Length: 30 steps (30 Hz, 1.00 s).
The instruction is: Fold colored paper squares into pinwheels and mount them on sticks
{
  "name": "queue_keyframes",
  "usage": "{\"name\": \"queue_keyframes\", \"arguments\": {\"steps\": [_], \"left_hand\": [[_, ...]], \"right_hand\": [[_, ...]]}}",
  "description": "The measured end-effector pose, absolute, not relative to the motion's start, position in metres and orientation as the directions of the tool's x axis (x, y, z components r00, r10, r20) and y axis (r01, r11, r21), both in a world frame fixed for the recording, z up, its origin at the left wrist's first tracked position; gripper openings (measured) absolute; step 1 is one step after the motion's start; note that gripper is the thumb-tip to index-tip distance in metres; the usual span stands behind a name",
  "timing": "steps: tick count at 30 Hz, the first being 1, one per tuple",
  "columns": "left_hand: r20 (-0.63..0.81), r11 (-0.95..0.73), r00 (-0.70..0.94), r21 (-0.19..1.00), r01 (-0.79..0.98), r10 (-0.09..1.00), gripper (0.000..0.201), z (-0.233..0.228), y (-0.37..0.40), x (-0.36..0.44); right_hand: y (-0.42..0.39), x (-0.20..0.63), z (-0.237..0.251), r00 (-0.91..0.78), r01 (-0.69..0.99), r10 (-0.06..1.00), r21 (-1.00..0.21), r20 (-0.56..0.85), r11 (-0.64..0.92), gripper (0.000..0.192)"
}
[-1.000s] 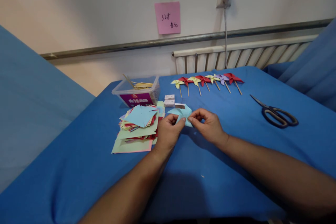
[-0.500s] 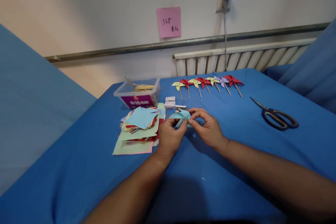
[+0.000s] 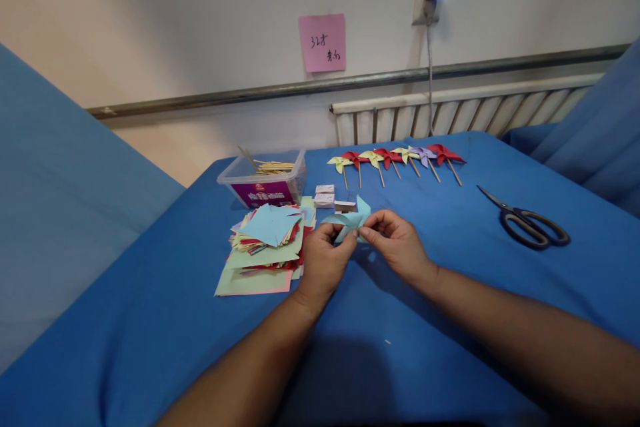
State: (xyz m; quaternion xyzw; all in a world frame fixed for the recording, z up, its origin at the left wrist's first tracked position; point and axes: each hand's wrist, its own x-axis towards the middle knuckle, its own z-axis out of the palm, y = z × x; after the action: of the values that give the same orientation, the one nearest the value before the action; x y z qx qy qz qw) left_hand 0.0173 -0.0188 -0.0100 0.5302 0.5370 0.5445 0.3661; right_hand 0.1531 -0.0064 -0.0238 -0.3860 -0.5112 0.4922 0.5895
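Observation:
My left hand (image 3: 323, 259) and my right hand (image 3: 395, 242) meet over the middle of the blue table (image 3: 450, 267). Both pinch a light blue folded paper piece (image 3: 351, 219), whose flaps stand up between my fingertips. Just left of my left hand lies a stack of coloured paper squares (image 3: 265, 243) with a light blue sheet on top. Beyond my hands a row of finished paper pinwheels on sticks (image 3: 395, 159) lies in red, yellow and purple.
A clear plastic box of wooden sticks (image 3: 263, 180) stands at the back left. Small white boxes (image 3: 325, 195) sit behind the paper piece. Scissors (image 3: 525, 221) lie at the right. A radiator (image 3: 460, 113) and a pink note (image 3: 323, 42) are on the wall.
The light blue paper has been folded up from a flat sheet into a piece with raised flaps. My hands moved closer together and the view tilted slightly down.

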Motion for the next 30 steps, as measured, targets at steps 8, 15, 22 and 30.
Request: {"name": "queue_keyframes", "arguments": {"steps": [8, 15, 22, 30], "left_hand": [[0.198, -0.165, -0.144, 0.963, 0.211, 0.97, 0.019, -0.0088, -0.0209, 0.0168], [0.198, -0.16, -0.169, 0.963, 0.218, 0.965, 0.018, -0.0054, -0.0223, 0.0186], [0.16, -0.138, -0.158, 0.98, 0.14, 0.974, 0.017, -0.0018, -0.0244, 0.0209], [0.155, -0.138, -0.139, 0.982, 0.128, 0.978, 0.017, -0.0012, -0.0232, 0.0207]], "right_hand": [[-0.0023, 0.152, -0.0285, -0.077, -0.349, 0.983, -0.929, 0.164, 0.128, 0.049], [-0.0042, 0.1555, -0.0286, -0.106, -0.237, 0.973, -0.955, 0.206, 0.177, 0.027], [-0.0078, 0.1552, -0.0319, -0.071, -0.128, 0.961, -0.958, 0.266, 0.256, 0.022], [-0.0098, 0.1564, -0.0319, -0.04, -0.026, 0.946, -0.946, 0.323, 0.322, 0.017]]}}
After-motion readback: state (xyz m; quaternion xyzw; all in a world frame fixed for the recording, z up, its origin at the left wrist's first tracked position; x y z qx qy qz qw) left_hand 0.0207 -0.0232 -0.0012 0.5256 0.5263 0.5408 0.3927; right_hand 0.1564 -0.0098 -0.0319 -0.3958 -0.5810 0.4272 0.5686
